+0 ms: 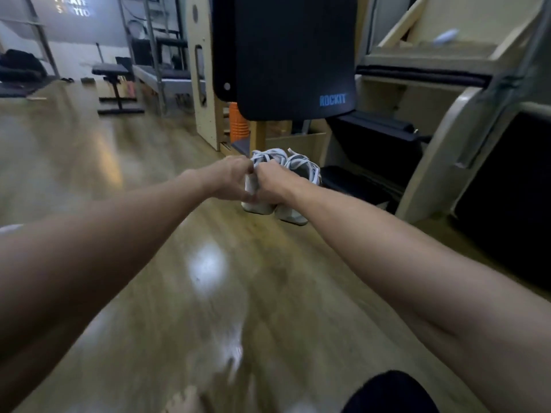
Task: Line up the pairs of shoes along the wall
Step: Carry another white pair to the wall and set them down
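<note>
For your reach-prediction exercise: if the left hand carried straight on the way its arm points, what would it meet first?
Probably the wooden frame under the black ROCKIT mat. The left hand already grips a white sneaker, pointing up and right; depth is unclear in the blur.

"ROCKIT" in blue on the black pad, blurred white lettering on the far wall, unreadable

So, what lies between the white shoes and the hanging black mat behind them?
In the head view, no object stands between the white shoes and the black mat; above them show only light wooden frame parts and an orange roller.
</note>
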Demonstrator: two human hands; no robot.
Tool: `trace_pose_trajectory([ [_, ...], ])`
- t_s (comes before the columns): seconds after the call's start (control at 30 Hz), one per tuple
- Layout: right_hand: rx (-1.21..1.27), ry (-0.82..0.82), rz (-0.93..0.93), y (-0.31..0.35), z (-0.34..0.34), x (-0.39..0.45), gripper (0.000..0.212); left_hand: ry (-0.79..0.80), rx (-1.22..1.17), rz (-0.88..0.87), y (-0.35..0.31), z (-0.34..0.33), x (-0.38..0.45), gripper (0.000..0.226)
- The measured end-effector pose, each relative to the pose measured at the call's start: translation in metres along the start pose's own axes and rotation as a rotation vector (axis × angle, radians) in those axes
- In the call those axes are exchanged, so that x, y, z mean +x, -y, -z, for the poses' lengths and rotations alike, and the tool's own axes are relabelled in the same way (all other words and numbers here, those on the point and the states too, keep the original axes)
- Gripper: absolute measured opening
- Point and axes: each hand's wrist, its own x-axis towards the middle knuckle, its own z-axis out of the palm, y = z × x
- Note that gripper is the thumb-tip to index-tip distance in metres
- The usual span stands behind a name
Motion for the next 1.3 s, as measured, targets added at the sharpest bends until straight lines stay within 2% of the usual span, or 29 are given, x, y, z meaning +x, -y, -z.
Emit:
trace_pose_trajectory([
  [0.1, 0.034, -0.042, -0.074, -0.041, 0.025, -0.025, 0.027, -0.08, -0.182, -0.014, -0.05, -0.004, 0.017, 0.064],
  [0.23, 0.044, -0.061, -0.21, -0.101, 0.042, -0.076, 0.017, -0.134, -0.238, -0.125, -0.124, -0.025, 0.045, 0.06],
  [0.33, 0.047, -0.072, -0.36, -0.149, 0.042, -0.119, 0.02, -0.058, -0.237, -0.203, -0.187, -0.049, 0.07, 0.058],
  [0.43, 0.051, -0.08, -0.527, -0.201, 0.033, -0.159, 0.034, 0.004, -0.227, -0.299, -0.253, -0.084, 0.096, 0.051],
  [0.53, 0.099, -0.123, -0.724, -0.253, 0.016, -0.198, 0.031, 0.081, -0.271, -0.382, -0.316, -0.127, 0.117, 0.048],
  [0.73, 0.167, -0.226, -1.123, -0.338, -0.015, -0.272, 0.035, 0.314, -0.388, -0.521, -0.424, -0.207, 0.126, 0.069],
  [0.9, 0.049, -0.185, -1.353, -0.401, -0.05, -0.316, 0.033, 0.518, -0.464, -0.619, -0.477, -0.267, 0.119, 0.088],
  [1.07, -0.005, -0.138, -1.443, -0.441, -0.079, -0.343, 0.036, 0.575, -0.491, -0.684, -0.507, -0.305, 0.129, 0.081],
  [1.23, 0.022, -0.165, -1.473, -0.466, -0.091, -0.361, 0.038, 0.56, -0.511, -0.692, -0.54, -0.323, 0.148, 0.06],
  [1.3, 0.034, -0.16, -1.471, -0.47, -0.092, -0.367, 0.037, 0.544, -0.473, -0.704, -0.55, -0.327, 0.157, 0.063],
])
